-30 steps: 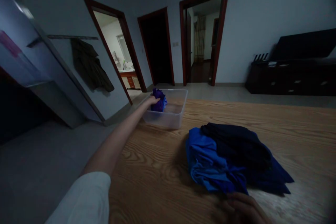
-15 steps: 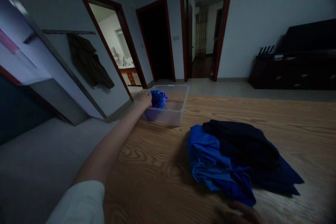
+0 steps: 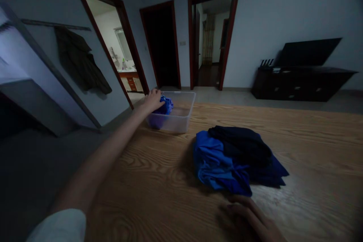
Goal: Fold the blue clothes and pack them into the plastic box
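My left hand (image 3: 153,100) is stretched far out over the left side of a clear plastic bin (image 3: 183,124). Its fingers are spread and loosely bent just above a crumpled blue and purple cloth (image 3: 166,106) lying inside. Nearer to me, a bright blue folded cloth (image 3: 211,159) rests on the wooden table, with dark navy clothing (image 3: 244,143) heaped partly over it. My right hand (image 3: 252,215) is low at the bottom edge, just in front of that heap, fingers loosely bent and partly in shadow, holding nothing visible.
The wood-grain table (image 3: 159,174) spreads to the right. Beyond it stand a dark cabinet (image 3: 295,87) with a television (image 3: 307,53), and several doorways. A dark jacket (image 3: 79,58) hangs on the left wall.
My left hand has risen slightly from the cloth in the bin, its fingers loosening. My right hand has come further into view. The whole view has shifted a little to the right.
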`<action>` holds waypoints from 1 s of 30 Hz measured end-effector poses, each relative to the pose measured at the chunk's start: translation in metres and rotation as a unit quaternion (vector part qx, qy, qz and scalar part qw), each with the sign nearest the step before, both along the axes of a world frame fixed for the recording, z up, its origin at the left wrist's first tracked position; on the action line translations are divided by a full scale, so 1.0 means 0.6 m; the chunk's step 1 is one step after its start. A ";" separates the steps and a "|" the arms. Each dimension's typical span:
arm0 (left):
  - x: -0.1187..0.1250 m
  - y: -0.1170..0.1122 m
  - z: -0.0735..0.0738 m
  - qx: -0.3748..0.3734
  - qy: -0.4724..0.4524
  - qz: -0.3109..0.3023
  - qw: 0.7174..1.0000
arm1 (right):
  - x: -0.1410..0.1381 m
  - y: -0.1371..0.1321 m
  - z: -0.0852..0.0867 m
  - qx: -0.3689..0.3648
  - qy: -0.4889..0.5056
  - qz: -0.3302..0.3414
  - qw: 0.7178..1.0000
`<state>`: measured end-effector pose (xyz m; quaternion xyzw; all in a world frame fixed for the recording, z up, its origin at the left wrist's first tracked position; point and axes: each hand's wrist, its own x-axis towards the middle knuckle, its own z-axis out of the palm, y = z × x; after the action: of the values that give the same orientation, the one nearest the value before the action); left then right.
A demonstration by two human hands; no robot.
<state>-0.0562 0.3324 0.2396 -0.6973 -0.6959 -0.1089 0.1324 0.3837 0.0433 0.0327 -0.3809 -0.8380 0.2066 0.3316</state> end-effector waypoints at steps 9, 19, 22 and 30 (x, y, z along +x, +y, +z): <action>0.212 -0.260 -0.150 -0.011 -0.155 -0.335 0.930 | 0.014 -0.003 0.035 0.047 -0.040 -0.030 0.998; 0.231 -0.262 -0.206 -0.135 -0.287 -0.351 0.881 | 0.045 0.144 0.138 0.223 -0.133 -0.111 0.959; 0.214 -0.239 -0.188 -0.176 -0.323 -0.386 0.846 | 0.023 0.199 0.155 0.190 -0.217 -0.057 0.956; 0.208 -0.246 -0.171 -0.181 -0.343 -0.433 0.814 | 0.012 0.253 0.151 0.172 -0.247 -0.046 0.953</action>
<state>0.0685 0.1850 0.1370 -0.8556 -0.3292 -0.2586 -0.3044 0.3912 0.1953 0.1230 -0.3956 -0.8982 -0.0563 0.1835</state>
